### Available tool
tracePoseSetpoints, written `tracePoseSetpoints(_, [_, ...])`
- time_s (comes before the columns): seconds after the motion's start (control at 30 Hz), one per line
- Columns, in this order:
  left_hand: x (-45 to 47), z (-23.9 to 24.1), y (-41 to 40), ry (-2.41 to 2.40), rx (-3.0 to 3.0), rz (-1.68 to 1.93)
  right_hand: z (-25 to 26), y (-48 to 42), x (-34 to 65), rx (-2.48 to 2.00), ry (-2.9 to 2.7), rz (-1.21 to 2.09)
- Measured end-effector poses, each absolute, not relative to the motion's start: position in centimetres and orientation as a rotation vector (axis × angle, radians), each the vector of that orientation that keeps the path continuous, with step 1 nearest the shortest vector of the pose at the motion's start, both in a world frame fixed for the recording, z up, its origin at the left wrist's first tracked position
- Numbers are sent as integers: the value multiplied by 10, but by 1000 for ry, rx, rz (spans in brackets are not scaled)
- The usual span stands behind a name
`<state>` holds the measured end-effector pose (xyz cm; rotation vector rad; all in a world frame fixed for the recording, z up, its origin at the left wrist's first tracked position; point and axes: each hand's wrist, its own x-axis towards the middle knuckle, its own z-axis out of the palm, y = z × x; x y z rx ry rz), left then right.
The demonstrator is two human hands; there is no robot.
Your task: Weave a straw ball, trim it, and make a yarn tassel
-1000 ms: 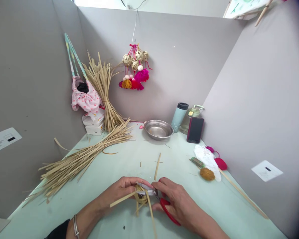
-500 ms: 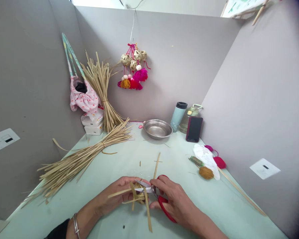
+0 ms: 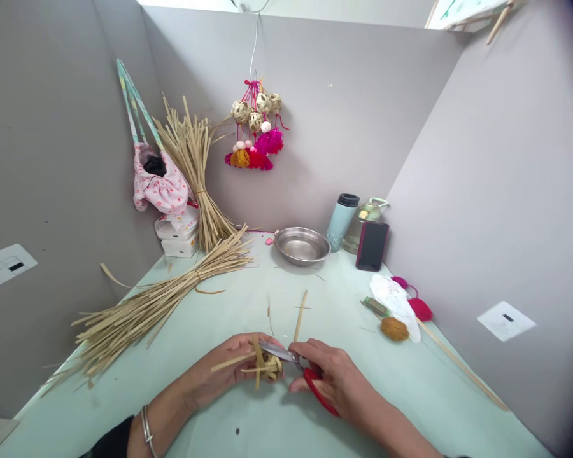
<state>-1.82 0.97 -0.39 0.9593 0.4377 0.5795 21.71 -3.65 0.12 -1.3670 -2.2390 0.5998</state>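
Table (image 3: 339, 305) edges meet grey panels on the left, back and right, the side ones slanting outward, so the room for the arms is bounded on three sides. Along the left edge lies a tied bundle of straw strips (image 3: 172, 296), its loose ends fanning toward the near corner. At the back stand a metal bowl (image 3: 305, 249), a tumbler (image 3: 341, 226) and a phone (image 3: 373, 247), all near the back panel. White cloth (image 3: 394, 299) and golden yarn (image 3: 394, 329) keep close to the right panel, and pale surface spreads between them and the straw, with a loose strip (image 3: 300, 318) just beyond the hands. The left hand (image 3: 228, 351) is curled narrowly around a small woven piece (image 3: 270, 367), which sits near the front middle with strip ends sticking out to the left and downward. The right hand (image 3: 332, 369) is closed on red-handled scissors (image 3: 293, 358); their blades lie close together and point left across the top of the weaving. Whether they touch a strip, I cannot tell.
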Motion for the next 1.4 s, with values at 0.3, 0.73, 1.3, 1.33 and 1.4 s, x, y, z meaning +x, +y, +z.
tracePoseSetpoints(0.3, [-12,-2,15,654,1000,790,-9,-26,226,-1550,-1995,466])
tracePoseSetpoints(0.73, [-16,5,15,541,837,880,-2,-29,227,-1600,-2127,278])
tracePoseSetpoints(1.3, [-7,2,4,540,951,739,-1,-33,214,-1607,-2244,253])
tracePoseSetpoints(1.33, [-6,2,4,537,950,735,-1,-33,213,-1615,-2250,262])
tracePoseSetpoints(1.4, [-5,1,4,518,939,736,-1,-34,213,-1625,-2265,288])
